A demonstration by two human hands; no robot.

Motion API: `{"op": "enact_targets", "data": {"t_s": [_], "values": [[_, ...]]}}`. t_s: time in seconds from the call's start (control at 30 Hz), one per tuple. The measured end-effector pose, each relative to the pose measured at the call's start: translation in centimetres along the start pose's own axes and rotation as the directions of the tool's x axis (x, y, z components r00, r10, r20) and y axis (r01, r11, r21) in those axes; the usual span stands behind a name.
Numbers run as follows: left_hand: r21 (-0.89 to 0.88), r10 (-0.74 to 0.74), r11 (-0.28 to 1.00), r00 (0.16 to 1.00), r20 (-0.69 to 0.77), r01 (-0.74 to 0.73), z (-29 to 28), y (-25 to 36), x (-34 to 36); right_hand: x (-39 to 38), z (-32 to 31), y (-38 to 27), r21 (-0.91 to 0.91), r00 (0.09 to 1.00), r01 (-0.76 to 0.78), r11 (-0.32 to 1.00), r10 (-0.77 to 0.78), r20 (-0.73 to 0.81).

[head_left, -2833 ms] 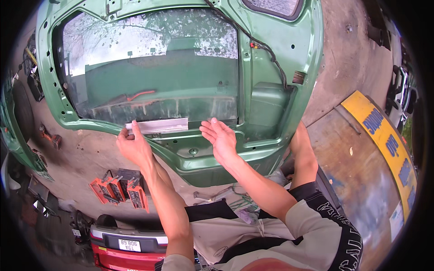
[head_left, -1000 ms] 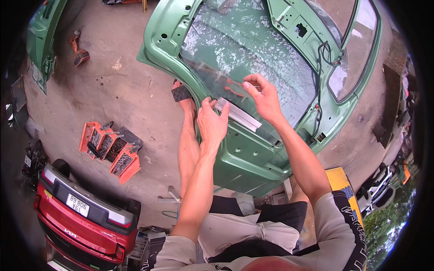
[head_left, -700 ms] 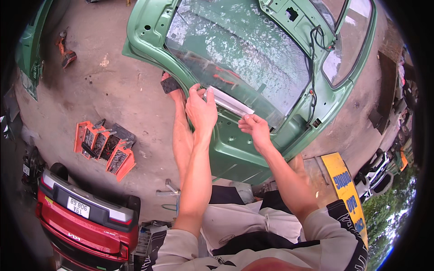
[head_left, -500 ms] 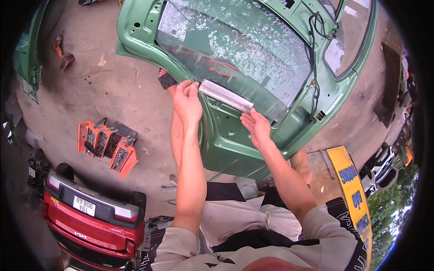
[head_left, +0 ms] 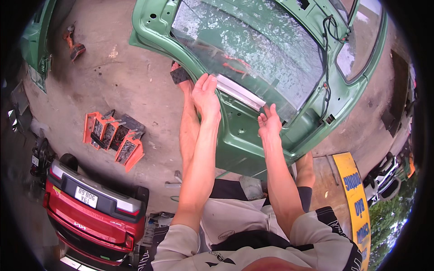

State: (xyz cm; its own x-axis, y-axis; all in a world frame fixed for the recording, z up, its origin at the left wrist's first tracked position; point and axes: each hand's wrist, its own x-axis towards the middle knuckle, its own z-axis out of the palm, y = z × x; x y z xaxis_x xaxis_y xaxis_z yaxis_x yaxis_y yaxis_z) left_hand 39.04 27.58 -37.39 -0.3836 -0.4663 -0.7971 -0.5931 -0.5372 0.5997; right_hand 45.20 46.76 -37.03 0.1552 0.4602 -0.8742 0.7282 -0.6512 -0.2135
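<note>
Head view, silver strip (head_left: 240,93) between both hands (head_left: 206,98) (head_left: 270,125), over green door (head_left: 242,151)

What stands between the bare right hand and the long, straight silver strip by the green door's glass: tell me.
Nothing visible. The bare right hand has its fingertips at the right end of the long, straight silver strip, with no object showing between them; whether they touch, I cannot tell.

Silver strip (head_left: 241,93) between both hands (head_left: 206,99)
</note>
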Motion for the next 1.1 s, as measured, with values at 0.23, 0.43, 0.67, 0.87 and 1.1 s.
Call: {"op": "enact_targets", "data": {"t_s": [0.23, 0.43, 0.67, 0.87, 1.1], "values": [[0.074, -0.113, 0.991, 0.993, 0.017, 0.111, 0.0, 1.2, 1.4, 1.0, 0.3, 1.0, 0.172, 0.98, -0.166, 0.971, 0.144, 0.135], [0.203, -0.067, 0.976, 0.997, -0.047, 0.076, 0.2, 1.1, 2.6, 1.8, -0.2, 0.7, 0.176, 0.962, -0.222, 0.959, 0.186, 0.201], [0.234, -0.034, 0.971, 0.996, -0.077, 0.051, 0.3, 1.0, 2.8, 1.8, -0.6, 0.9, 0.137, 0.957, -0.224, 0.965, 0.191, 0.218], [0.589, 0.047, 0.808, 0.999, -0.027, -0.022, 1.0, 2.0, 3.0, 1.2, -0.4, 0.2, 0.238, 0.913, -0.257, 0.937, 0.154, 0.379], [0.623, 0.028, 0.78, 0.998, 0.057, -0.058, -1.0, 2.3, 1.0, 0.9, 0.1, 0.8, 0.114, 0.959, -0.13, 0.985, 0.096, 0.268]]}}
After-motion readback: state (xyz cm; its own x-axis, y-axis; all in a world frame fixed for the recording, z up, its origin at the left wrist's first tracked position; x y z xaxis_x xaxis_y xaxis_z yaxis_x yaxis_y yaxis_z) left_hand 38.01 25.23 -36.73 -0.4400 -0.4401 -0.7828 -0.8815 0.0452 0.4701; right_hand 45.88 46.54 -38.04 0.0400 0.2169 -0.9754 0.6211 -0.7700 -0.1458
